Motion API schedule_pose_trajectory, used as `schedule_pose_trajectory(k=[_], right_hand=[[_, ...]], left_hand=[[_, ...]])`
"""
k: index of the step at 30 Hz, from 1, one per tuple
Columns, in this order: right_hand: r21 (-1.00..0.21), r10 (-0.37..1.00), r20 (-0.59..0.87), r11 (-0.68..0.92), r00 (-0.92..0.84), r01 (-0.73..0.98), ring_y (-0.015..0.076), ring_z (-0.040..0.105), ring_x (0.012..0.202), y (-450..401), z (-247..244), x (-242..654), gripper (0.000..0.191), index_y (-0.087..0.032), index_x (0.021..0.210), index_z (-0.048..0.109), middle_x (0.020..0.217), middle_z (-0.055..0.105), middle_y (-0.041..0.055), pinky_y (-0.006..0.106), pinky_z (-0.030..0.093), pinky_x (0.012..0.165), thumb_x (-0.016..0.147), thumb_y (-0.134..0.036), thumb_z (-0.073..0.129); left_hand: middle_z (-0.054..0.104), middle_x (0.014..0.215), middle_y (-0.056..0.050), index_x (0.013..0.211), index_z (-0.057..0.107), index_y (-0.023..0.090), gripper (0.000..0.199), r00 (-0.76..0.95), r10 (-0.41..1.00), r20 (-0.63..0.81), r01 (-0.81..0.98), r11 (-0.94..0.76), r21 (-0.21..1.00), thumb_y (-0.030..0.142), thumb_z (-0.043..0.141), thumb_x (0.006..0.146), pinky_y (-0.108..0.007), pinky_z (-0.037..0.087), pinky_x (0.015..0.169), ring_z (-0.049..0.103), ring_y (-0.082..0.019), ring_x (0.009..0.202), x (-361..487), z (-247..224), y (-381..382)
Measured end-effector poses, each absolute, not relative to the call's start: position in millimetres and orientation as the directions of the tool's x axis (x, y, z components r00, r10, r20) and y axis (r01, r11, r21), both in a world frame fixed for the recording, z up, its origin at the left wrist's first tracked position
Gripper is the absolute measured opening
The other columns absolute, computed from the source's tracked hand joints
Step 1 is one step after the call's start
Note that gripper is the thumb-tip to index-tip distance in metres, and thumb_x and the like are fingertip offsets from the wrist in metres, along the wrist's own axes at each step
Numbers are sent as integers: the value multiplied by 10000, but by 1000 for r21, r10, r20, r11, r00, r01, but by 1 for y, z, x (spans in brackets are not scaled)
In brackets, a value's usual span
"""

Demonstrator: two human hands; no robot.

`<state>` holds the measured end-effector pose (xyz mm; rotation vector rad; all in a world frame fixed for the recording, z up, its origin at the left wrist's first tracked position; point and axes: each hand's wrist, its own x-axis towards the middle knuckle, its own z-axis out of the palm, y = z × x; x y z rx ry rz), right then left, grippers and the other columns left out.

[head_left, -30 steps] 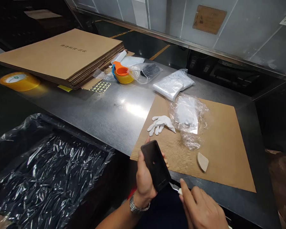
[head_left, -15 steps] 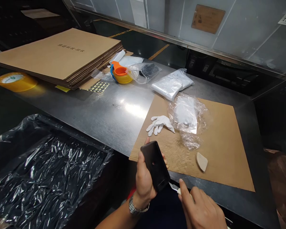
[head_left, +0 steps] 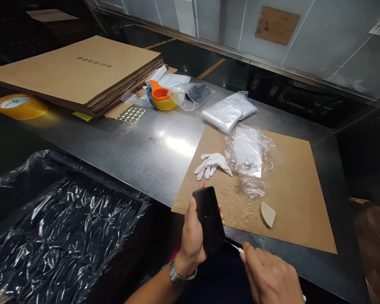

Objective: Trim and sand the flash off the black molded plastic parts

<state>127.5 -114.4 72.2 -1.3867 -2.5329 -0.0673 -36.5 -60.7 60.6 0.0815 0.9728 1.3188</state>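
My left hand (head_left: 192,234) is closed around a black rectangular case-like part (head_left: 209,219), with a small hole near its middle. The thumb lies along its left edge and some fingertips show past its right edge. In my right hand (head_left: 269,274) is a white-handled knife (head_left: 237,248), the index finger resting along the handle. Its thin blade reaches the lower right edge of the black part; whether it touches cannot be made out. A white glove (head_left: 213,164) lies beyond my left hand, and a beige wedge-shaped block (head_left: 267,214) lies beyond my right hand.
A cardboard sheet (head_left: 291,185) covers the metal table's right side, with crumpled clear plastic (head_left: 251,156) on it. Behind are white bagged packets (head_left: 229,110), a tape dispenser (head_left: 161,96) and stacked cardboard (head_left: 72,71). Tape roll (head_left: 20,106) sits left; black plastic sheeting (head_left: 60,236) fills the lower left.
The black part has shifted slightly right and turned more upright in my left hand. The knife has turned, so its blade now appears thinner along the part's lower edge.
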Motion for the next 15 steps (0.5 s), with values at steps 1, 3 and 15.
schedule_pose_trajectory(k=[1, 3, 15], right_hand=[[-81, 823, 239, 546, -515, 834, 80, 460, 388, -113, 73, 126, 338, -146, 873, 613, 511, 514, -33, 252, 250, 431, 964, -216, 295], [-78, 819, 246, 550, -519, 831, 76, 441, 351, -112, 75, 124, 381, -159, 811, 597, 484, 504, -39, 251, 237, 414, 971, -223, 258], [-271, 894, -39, 421, -446, 866, 97, 460, 321, -113, 58, 130, 338, -209, 698, 484, 441, 490, -59, 255, 161, 391, 961, -292, 290]], left_hand=[[606, 705, -30, 1380, 303, 301, 555, -65, 834, -548, -766, 310, 563, 522, 363, 875, -238, 484, 536, 543, -122, 565, -37, 60, -61], [605, 714, -32, 1378, 310, 301, 558, -66, 834, -547, -758, 315, 572, 528, 369, 871, -238, 486, 539, 543, -123, 575, -37, 59, -61], [628, 765, -44, 1362, 361, 266, 621, -132, 849, -511, -700, 285, 654, 549, 471, 820, -270, 506, 573, 568, -155, 638, -36, 57, -67]])
